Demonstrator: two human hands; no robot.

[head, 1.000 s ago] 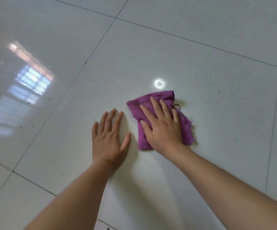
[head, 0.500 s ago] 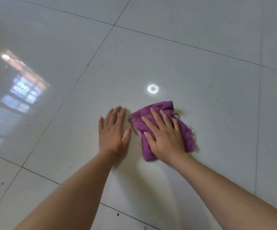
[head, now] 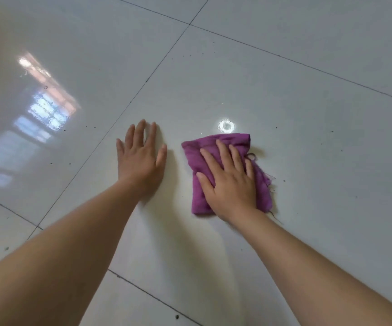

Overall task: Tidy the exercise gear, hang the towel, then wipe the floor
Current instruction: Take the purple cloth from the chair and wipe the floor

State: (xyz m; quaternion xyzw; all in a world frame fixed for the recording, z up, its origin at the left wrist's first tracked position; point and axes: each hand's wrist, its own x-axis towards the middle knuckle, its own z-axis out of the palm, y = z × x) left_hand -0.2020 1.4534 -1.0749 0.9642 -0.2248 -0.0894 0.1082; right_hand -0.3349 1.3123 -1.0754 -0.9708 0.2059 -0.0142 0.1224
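Observation:
A folded purple cloth (head: 197,161) with frayed threads lies flat on the glossy white tiled floor (head: 284,95). My right hand (head: 229,178) presses palm-down on top of it, fingers spread and pointing away from me. My left hand (head: 138,158) rests flat on the bare tile a short way to the left of the cloth, fingers apart, holding nothing. A gap of tile separates the left thumb from the cloth's left edge.
Dark grout lines (head: 129,104) cross the floor diagonally. Small dark specks (head: 276,127) dot the tiles. A window reflection (head: 47,109) shines at the left and a round lamp glare (head: 226,125) sits just beyond the cloth.
The cloth under my right hand has slid to the right, away from my left hand, opening a gap between them. The left hand stays flat on the tile.

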